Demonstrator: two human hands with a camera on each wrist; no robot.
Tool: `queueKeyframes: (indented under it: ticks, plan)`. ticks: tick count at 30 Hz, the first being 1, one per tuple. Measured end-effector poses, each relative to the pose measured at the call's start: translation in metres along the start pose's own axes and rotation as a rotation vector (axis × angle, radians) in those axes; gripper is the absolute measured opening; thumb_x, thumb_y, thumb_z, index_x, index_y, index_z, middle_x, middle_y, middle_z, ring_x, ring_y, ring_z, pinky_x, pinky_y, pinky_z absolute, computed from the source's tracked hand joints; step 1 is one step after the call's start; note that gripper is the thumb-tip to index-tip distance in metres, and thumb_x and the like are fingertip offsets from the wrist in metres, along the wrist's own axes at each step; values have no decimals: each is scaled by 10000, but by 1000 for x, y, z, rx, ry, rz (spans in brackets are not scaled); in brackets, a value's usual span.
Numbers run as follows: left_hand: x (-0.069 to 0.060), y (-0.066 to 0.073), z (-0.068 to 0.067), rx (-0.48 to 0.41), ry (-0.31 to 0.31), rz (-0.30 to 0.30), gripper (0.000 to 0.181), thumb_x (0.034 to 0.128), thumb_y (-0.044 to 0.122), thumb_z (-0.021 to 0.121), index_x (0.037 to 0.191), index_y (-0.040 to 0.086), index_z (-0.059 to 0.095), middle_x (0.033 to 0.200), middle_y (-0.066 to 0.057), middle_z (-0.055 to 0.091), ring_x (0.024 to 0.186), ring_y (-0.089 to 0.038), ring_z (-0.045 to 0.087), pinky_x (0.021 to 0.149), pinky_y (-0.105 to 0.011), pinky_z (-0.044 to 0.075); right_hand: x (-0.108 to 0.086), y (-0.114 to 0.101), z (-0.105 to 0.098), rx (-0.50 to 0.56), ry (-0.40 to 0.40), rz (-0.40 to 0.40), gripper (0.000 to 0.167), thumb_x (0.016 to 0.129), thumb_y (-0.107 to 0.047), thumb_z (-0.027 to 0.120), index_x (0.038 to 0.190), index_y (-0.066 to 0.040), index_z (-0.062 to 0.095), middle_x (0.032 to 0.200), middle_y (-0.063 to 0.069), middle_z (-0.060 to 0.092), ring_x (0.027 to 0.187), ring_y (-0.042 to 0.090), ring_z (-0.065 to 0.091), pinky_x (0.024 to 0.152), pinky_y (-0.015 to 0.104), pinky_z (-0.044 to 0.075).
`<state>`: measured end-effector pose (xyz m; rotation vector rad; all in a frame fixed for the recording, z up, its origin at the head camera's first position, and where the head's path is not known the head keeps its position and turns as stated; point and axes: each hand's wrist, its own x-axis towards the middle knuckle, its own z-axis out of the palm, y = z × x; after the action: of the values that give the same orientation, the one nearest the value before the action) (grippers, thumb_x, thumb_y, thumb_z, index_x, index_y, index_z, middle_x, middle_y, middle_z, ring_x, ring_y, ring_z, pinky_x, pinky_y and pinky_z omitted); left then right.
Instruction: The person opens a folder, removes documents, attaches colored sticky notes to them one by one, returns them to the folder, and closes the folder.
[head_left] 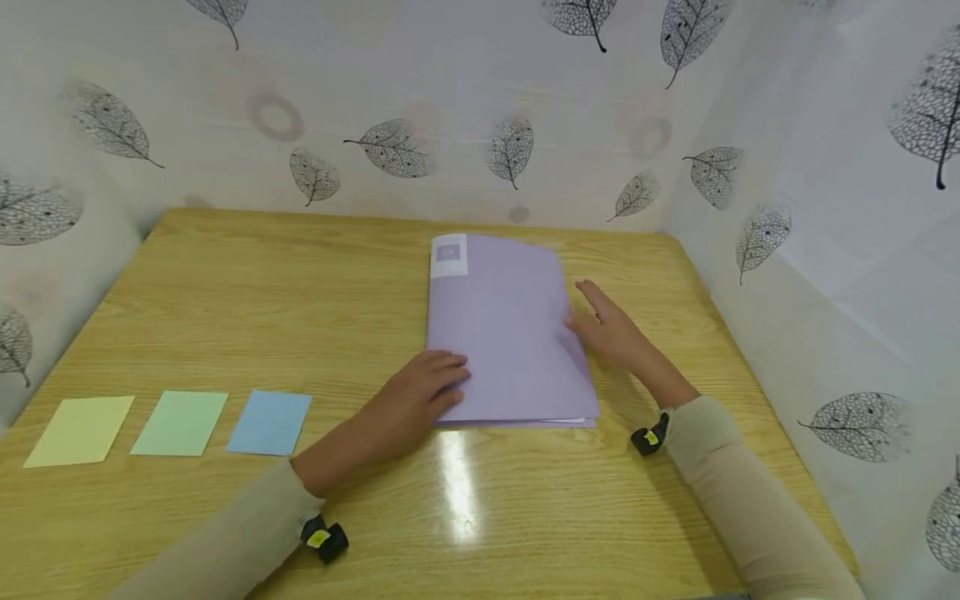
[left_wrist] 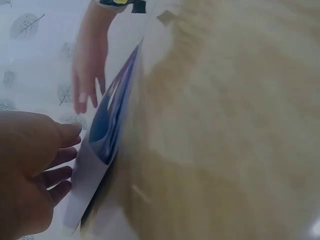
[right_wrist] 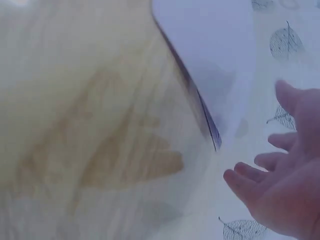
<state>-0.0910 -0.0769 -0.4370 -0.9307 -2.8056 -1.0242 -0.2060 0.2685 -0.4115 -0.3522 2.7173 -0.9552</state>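
A closed purple folder [head_left: 506, 333] with a white label [head_left: 449, 255] at its upper left corner lies on the table. The left hand [head_left: 412, 396] rests its fingers on the folder's lower left edge; the left wrist view has those fingers [left_wrist: 57, 172] loosely bent beside the spine. At the right edge is the right hand [head_left: 611, 329], its fingers spread and the fingertips by the cover, contact hard to tell. In the right wrist view the right hand [right_wrist: 285, 175] is apart from the folder's edge [right_wrist: 200, 100]. Sheets [left_wrist: 107, 125] show between the covers from the bottom end.
Left of the folder, yellow [head_left: 80, 430], green [head_left: 180, 423] and blue [head_left: 270, 422] paper squares lie in a row on the wooden table [head_left: 300, 292]. A leaf-patterned white curtain [head_left: 450, 83] borders the table's back and sides. Each wrist carries a small black camera [head_left: 326, 540].
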Motion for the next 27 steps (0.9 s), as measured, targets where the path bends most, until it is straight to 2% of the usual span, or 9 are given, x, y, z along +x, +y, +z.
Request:
queueKeyframes:
  ticks: [2,4,6,10,14,17,21,27]
  plan:
    - [9,-2,-3,0,15,0,316,1007,148,623,1307,58,660,1388,-93,611,1338,-278,515,1147,-442,411,2,-1,5,-72,-76,-68,827,1019,-421,582,1618,-58,142,1682,213,50,1545,418,99,1239,579,150]
    - [20,-5,-7,-21,13,-25,296,1000,125,630,1286,64,675,1346,-95,626,1301,-276,532,1124,-439,434,3,1,10,-125,-137,-98,839,1011,-405,604,1608,-22,155,1675,234,33,1549,417,48,1250,569,95]
    - [33,-11,-10,-23,1,-58,312,1002,139,630,1304,66,664,1363,-114,608,1315,-295,518,1129,-451,427,3,2,13,-151,-182,-101,819,1014,-389,602,1599,-3,178,1672,243,52,1549,418,51,1251,563,94]
    - [56,-23,-16,19,-62,-110,458,1012,241,627,1422,48,565,1544,-164,445,1460,-340,371,1209,-477,315,1,1,17,-160,-206,-83,767,1017,-353,602,1588,-2,229,1669,244,88,1546,427,64,1249,571,95]
    - [68,-35,-20,76,-170,-142,619,1010,349,619,1524,60,432,1660,-139,244,1551,-320,178,1256,-460,188,3,-1,21,-207,-215,-95,749,1018,-362,598,1585,-15,253,1666,249,98,1544,430,69,1248,570,104]
    - [70,-40,-21,102,-228,-157,661,1008,383,610,1547,73,390,1673,-122,206,1562,-308,134,1261,-453,161,4,-4,22,-245,-211,-114,748,1010,-377,607,1573,-5,285,1653,272,121,1535,449,88,1242,579,121]
    - [68,-43,-22,129,-259,-167,660,1007,401,606,1545,79,398,1665,-126,230,1558,-313,151,1258,-459,172,5,-7,24,-247,-213,-124,746,999,-348,628,1556,26,304,1647,277,141,1529,466,88,1238,589,118]
    - [55,-48,-25,144,-286,-221,657,1016,419,584,1560,114,378,1677,-88,204,1564,-288,133,1259,-455,172,6,-16,33,-275,-244,-126,758,999,-373,622,1562,14,294,1665,223,141,1544,421,88,1249,555,117]
